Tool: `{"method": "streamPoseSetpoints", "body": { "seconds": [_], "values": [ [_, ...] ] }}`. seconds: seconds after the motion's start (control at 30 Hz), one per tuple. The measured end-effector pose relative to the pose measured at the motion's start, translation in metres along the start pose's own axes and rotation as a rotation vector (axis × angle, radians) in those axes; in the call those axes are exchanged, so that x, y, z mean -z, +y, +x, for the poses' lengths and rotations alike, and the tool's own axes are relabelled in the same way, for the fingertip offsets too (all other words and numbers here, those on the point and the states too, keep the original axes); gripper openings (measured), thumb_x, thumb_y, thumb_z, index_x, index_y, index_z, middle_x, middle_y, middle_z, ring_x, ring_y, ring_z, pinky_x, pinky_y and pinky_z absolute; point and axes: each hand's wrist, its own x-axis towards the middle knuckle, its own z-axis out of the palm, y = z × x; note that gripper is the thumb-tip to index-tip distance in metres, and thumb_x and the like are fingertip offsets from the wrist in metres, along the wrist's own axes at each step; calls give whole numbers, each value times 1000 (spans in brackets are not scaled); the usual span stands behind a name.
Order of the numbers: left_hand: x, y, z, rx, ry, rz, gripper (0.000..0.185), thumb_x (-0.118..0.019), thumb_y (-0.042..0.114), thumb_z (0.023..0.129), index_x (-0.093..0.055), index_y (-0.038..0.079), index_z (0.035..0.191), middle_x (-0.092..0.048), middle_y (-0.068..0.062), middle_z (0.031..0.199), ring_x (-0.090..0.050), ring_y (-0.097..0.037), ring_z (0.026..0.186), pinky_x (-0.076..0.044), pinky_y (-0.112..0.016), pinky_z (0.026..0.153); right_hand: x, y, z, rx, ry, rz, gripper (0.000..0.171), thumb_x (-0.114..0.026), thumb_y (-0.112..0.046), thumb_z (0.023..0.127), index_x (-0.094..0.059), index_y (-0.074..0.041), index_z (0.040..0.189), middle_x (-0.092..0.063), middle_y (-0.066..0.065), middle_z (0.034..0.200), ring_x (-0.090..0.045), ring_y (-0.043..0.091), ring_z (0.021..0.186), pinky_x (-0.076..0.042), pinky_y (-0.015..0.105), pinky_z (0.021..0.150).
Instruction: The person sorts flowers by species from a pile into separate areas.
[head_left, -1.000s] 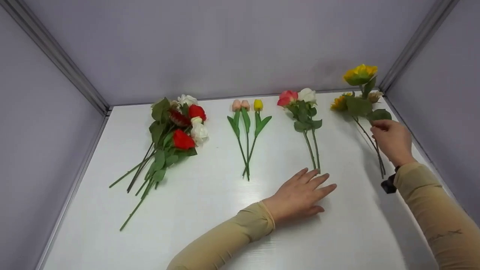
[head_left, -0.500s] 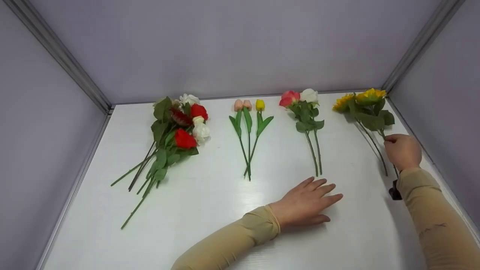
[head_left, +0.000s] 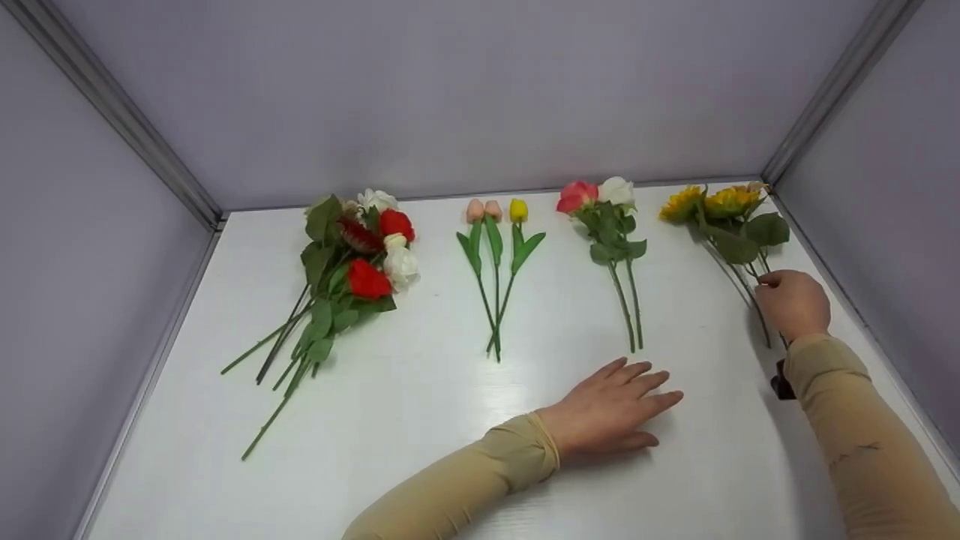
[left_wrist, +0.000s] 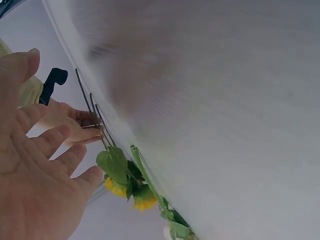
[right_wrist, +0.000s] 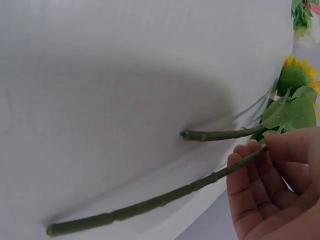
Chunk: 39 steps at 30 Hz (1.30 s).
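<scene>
**Fingers on a sunflower stem**

Fingers of the left hand [head_left: 607, 409] lie straight and slightly spread, flat on the smooth white table [head_left: 420, 420], holding nothing. Farther right, the right hand [head_left: 793, 304] curls its fingers [right_wrist: 260, 165] round a thin, knobbly green stem of the sunflowers [head_left: 720, 206]; these lie in the far right corner, yellow heads toward the back wall, broad matte leaves beside them. Left of them, well apart, lie two roses [head_left: 600, 196], one pink and one white, on long stems. Next come three slim tulips [head_left: 495, 211], two peach, one yellow. At far left, a loose heap of mixed flowers [head_left: 352, 259] shows red and white blooms.
</scene>
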Motion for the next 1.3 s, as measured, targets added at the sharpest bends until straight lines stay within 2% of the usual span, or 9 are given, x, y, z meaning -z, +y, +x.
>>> {"method": "streamPoseSetpoints", "body": {
  "seconds": [0.17,0.27,0.47,0.63,0.8,0.9,1.1,1.2,1.3],
  "values": [
    [0,-1,0,0,4,1,70,-52,59,102,-30,29,162,-32,1,165,-24,-21,152,-20,-39,123,5,-3,-2,-21,13,11,52,-46,-28,106,-56,15,134,-57,38,127,-57,53,109,-47,64,89],
    [0,-3,0,4,7,3,70,-52,58,102,-30,29,162,-32,1,165,-24,-21,152,-20,-39,123,6,-8,-3,4,59,15,56,-44,-31,107,-52,15,138,-55,38,129,-55,55,111,-45,66,89],
    [1,-15,-5,32,39,16,70,-57,56,101,-34,27,161,-35,-1,164,-27,-22,151,-22,-41,123,-3,-27,-1,171,200,4,50,-51,-24,106,-53,14,139,-48,41,135,-42,61,124,-35,71,101],
    [5,-43,-23,106,67,-13,66,-57,51,103,-36,24,160,-36,-3,163,-28,-24,151,-21,-43,123,-21,-61,-7,342,207,-21,47,-61,-22,103,-56,9,138,-51,35,136,-40,56,130,-31,67,108],
    [10,-85,-59,254,126,-76,58,-57,41,105,-42,20,157,-41,-5,161,-33,-27,149,-20,-45,124,-47,-100,-19,526,144,-80,46,-66,-21,101,-57,6,138,-55,30,136,-41,52,133,-31,64,111],
    [15,-111,-87,372,186,-94,53,-59,36,105,-49,17,154,-47,-6,156,-37,-27,146,-22,-45,123,-64,-124,-29,597,61,-119,49,-67,-25,101,-57,3,140,-55,26,139,-40,49,137,-31,63,113],
    [20,-160,-157,585,380,-95,39,-64,22,102,-64,12,140,-62,-9,138,-52,-29,132,-34,-46,117,-96,-174,-55,677,-128,-192,55,-68,-33,101,-55,-5,146,-51,18,149,-37,41,144,-29,58,118],
    [18,-180,-194,692,492,-87,32,-67,14,99,-70,9,130,-67,-11,126,-57,-32,122,-44,-48,107,-108,-196,-71,748,-168,-203,54,-67,-34,101,-56,-7,146,-53,15,149,-37,38,145,-30,54,118],
    [15,-198,-230,826,549,-108,28,-67,11,98,-73,8,125,-68,-13,121,-59,-35,116,-48,-51,99,-120,-217,-86,826,-190,-199,53,-67,-34,101,-57,-8,146,-54,13,148,-39,35,144,-32,51,118]
  ]
}}
